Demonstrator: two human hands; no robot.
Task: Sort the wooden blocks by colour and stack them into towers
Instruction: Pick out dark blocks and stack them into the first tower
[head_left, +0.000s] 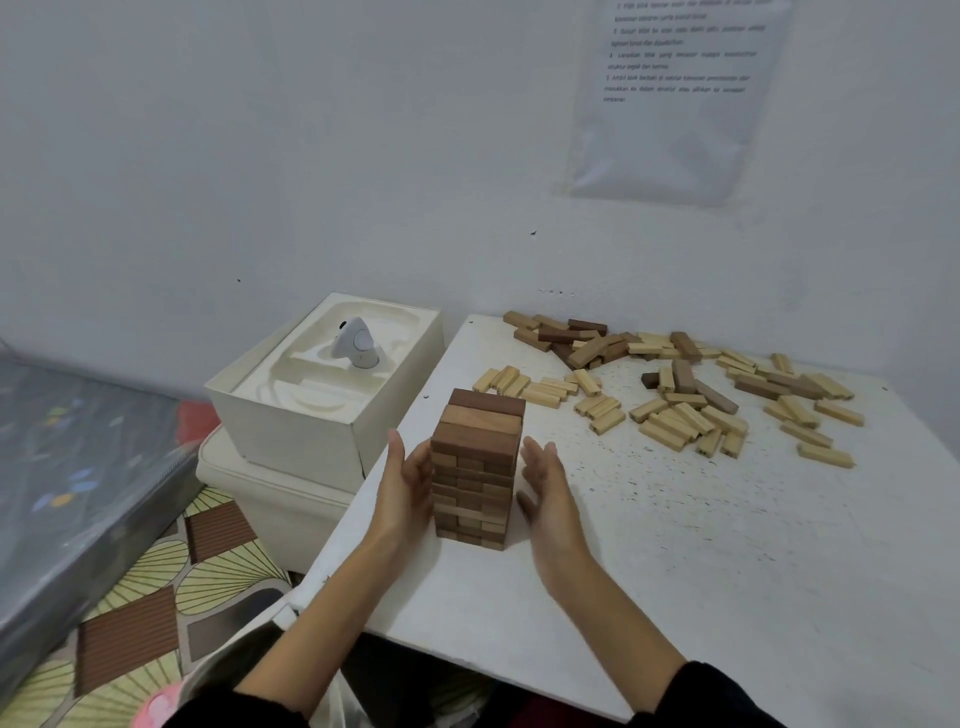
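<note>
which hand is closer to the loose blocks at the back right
Right. The right hand is beside the brown tower on the side towards the loose blocks; the left hand is across the tower, farther away.

The white speckled table (675, 545) carries 1 brown block tower (475, 467) and scattered loose blocks (675, 423).

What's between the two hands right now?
The brown tower stands upright between the left hand and the right hand, as the head view shows.
</note>
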